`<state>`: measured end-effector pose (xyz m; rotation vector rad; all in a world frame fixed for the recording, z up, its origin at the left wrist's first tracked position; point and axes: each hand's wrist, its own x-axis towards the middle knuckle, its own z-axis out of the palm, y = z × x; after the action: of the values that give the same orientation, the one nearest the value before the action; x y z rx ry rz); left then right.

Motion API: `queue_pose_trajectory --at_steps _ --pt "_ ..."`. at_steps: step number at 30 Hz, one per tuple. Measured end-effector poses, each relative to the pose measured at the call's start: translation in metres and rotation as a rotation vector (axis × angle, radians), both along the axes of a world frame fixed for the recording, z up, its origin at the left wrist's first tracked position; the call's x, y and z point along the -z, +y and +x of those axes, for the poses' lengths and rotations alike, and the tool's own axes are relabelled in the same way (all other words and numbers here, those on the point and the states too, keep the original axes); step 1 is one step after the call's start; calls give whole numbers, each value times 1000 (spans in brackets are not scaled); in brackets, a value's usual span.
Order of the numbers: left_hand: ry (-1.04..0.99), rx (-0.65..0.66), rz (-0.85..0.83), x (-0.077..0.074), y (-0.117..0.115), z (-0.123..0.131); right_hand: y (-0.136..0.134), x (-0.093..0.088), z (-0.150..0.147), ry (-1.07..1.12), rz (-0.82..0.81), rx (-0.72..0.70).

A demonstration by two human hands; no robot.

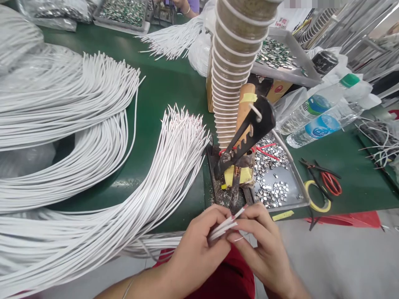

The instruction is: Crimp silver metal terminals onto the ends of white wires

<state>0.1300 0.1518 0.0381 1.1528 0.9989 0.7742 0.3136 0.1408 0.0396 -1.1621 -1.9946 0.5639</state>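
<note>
Over on the left we've got big fans of white cable (77, 137) spread across the green table (165, 95). Our left hand (193, 253) has its grip closed around a small bunch of cable ends (224, 224), held just off the table's near edge, below the hand press (240, 162). Our right hand (264, 249) pinches the same bunch at the tips, and one thin strand pokes out underneath. Further right are the tray of metal clips (291, 187) and the red-handled scissors (330, 182). Our worry is that if either grip loosens, the ends slide out of line, or that stray strand snags.
</note>
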Motion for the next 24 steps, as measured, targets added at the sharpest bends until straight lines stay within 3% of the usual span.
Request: queue_pose_trajectory --at_steps 5,11,19,24 --pt "48 -16 141 4 -2 -3 1 -2 -1 -2 -78 -11" --pt "90 38 190 0 -3 -12 -1 -5 7 -46 -113 27" --pt "51 42 104 4 -4 -12 1 4 -1 229 -102 -26" --pt "53 34 124 7 -6 -10 9 1 17 51 -38 49"
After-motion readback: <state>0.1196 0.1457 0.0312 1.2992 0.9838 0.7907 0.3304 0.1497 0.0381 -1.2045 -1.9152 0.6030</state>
